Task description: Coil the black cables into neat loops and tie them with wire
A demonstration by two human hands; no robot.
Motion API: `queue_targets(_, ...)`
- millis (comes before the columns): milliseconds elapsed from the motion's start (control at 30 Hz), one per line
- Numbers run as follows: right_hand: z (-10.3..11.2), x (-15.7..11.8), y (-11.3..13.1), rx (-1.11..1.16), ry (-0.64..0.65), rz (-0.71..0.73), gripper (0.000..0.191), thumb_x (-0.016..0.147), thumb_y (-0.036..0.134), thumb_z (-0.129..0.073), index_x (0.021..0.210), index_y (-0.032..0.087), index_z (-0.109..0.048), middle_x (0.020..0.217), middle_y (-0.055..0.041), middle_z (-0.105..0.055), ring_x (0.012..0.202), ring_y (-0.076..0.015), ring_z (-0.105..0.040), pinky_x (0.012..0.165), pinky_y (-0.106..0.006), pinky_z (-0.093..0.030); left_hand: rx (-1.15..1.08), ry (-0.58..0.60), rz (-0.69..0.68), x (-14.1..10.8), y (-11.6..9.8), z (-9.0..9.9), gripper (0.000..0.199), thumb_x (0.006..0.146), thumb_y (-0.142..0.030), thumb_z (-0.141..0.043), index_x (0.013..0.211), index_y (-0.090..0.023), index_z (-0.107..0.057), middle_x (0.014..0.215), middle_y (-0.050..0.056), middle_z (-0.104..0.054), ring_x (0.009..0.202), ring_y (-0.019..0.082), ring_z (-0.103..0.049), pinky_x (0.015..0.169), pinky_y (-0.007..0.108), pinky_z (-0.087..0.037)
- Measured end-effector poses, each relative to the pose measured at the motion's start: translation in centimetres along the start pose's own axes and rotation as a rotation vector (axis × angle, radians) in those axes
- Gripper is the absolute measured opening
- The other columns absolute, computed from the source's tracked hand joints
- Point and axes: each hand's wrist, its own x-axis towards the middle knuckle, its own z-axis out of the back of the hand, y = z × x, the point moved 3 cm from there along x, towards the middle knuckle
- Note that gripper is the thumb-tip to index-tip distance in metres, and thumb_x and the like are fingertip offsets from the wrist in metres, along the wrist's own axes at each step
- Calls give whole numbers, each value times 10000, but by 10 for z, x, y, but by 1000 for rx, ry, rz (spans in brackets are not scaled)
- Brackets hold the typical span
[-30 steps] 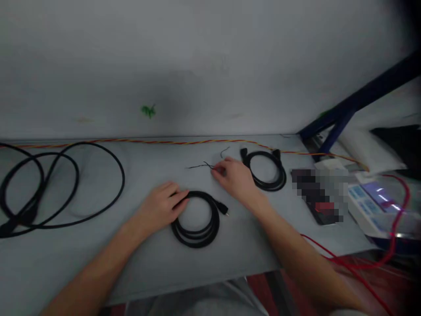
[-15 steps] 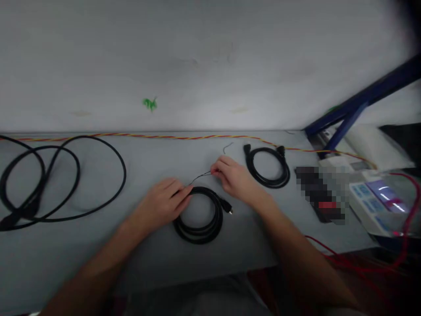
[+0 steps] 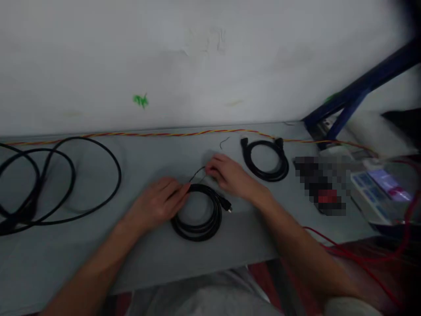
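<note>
Black thin wire [image 3: 198,174] is coming closer to the coil [image 3: 197,233], between the left hand [image 3: 156,204] and right hand [image 3: 230,175] (their fingers [image 3: 213,163] are curling, but I cannot tell if they are gripping).

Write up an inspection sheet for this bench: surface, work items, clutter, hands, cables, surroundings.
Surface: grey bench top, with cables and devices lying on it.
Job's things: black coiled cable with a plug; thin dark wire above it.
Hands: left hand touches the coil's upper edge; right hand sits at the thin wire's end; grip unclear.
Clutter: pixelated object, unreadable; white device with blue keys.
Cables: second black coil; looped black cable; twisted red-yellow wire; red wire.
Surroundings: white wall with green mark; blue metal strut.
</note>
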Motion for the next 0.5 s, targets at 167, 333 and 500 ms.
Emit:
queue_targets(167,-15,12,3,57,-1,110,144,1000,170,-609,957,172,-746,1070,-85,-581,1058,-230,-539,962,-361,-438,-38,-21,-6,-1,2,-3,249,980,-173,-663,1223,-127,-631,845,49,-668,775,188,-634,725,336,-579)
queue_targets(333,-18,23,2,75,62,205,132,966,170,-672,934,203,-795,1098,-80,-592,1091,-242,-518,1001,-391,-406,-139,24,22,-2,4,-11,263,989,-174,-635,1251,-171,-654,876,52,-680,797,184,-649,740,336,-584)
queue_targets(500,-17,28,8,26,83,246,151,966,167,-673,958,226,-812,1112,-84,-587,1110,-254,-512,1015,-415,-387,-262,49,56,-3,8,-19,267,972,-171,-665,1239,-169,-679,904,64,-687,819,185,-654,765,340,-585)
